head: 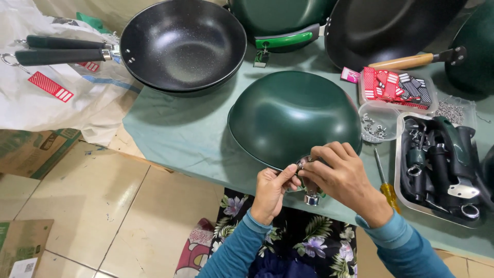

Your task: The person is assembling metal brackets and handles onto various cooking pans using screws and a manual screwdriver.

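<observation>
Left hand (270, 186) – grip pinched shut on metal fitting (307, 180) | right hand (340, 174) – fingers closed over same fitting | fitting at near rim of upturned green pan (293, 116) on surface (175, 134) | screwdriver (385, 180), tray of handles (445, 206) to the right

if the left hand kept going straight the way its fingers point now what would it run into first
The left hand points up and to the right, fingertips already on the small metal fitting held at the rim of the upturned green pan. Going on, it would likely meet the right hand, which grips that fitting, though depth is unclear.
</observation>
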